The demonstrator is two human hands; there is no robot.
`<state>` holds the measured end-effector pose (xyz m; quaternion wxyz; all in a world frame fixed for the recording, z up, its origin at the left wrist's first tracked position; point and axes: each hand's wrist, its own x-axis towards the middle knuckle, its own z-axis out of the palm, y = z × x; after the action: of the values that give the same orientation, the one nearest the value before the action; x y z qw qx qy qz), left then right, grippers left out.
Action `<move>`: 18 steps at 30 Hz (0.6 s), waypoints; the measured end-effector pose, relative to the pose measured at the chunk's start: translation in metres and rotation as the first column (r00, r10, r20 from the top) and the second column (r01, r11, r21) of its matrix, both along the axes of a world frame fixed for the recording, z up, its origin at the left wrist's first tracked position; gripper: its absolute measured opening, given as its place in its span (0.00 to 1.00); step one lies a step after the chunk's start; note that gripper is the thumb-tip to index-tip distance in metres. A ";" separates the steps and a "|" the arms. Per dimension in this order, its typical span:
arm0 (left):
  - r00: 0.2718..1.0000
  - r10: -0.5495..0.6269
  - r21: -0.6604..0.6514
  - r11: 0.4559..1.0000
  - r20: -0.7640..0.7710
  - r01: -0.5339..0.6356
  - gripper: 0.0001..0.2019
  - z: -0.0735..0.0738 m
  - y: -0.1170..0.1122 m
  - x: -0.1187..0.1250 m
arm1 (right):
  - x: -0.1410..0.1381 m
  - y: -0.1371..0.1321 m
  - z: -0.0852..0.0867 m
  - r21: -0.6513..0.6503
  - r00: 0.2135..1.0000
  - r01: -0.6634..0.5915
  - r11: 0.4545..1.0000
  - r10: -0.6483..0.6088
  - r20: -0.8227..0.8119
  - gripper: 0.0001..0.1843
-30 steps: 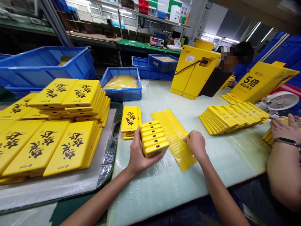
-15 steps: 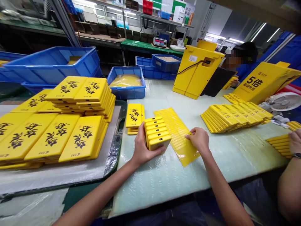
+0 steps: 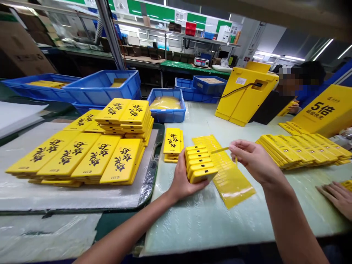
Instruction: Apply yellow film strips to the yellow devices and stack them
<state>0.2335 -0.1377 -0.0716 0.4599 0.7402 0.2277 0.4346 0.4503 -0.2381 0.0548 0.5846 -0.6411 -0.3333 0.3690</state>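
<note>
My left hand (image 3: 187,178) is closed around a row of several yellow power banks (image 3: 199,161), their port ends facing up. Between the thumb and fingers of my right hand (image 3: 254,159) is a thin yellow sticker strip (image 3: 220,149), lifted above the table and pointing left toward the power banks. Under it, a yellow sheet of stickers (image 3: 233,187) lies on the pale table, just right of the held row. A small stack of yellow power banks (image 3: 172,141) with black lettering rests behind my left hand.
Stacked yellow power banks (image 3: 118,159) cover a tray at left. More power banks (image 3: 302,148) lean in rows at right, near another person's hand (image 3: 338,198). Blue bins (image 3: 167,115) and a yellow box-shaped unit with a cable (image 3: 244,97) stand at the back.
My right hand has risen from the sticker sheet, and a strip now shows in its fingers. My left hand keeps its hold on the power banks. The camera view has shifted left.
</note>
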 end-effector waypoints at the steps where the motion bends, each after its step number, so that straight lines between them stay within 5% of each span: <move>1: 1.000 -0.008 -0.004 1.000 0.005 0.008 0.62 -0.001 -0.001 0.000 | -0.011 0.012 0.010 -0.001 0.999 -0.045 0.999 0.045 0.027 0.21; 4: 1.000 -0.024 -0.018 1.000 0.010 0.025 0.65 -0.002 -0.001 0.000 | -0.041 0.041 0.024 0.040 0.991 -0.015 0.999 0.009 0.131 0.18; 9: 0.999 -0.031 0.002 1.000 -0.032 0.032 0.72 -0.006 -0.001 0.000 | -0.066 0.053 0.025 0.042 0.933 0.141 0.989 -0.147 0.328 0.14; 18: 0.998 -0.037 0.003 0.999 -0.051 0.037 0.74 -0.006 -0.002 -0.001 | -0.074 0.061 0.027 -0.003 0.887 0.087 0.996 -0.076 0.456 0.08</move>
<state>0.2326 -0.1394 -0.0771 0.4602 0.7560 0.2247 0.4077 0.3764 -0.1771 0.0816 0.4978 -0.7299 -0.4293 0.1874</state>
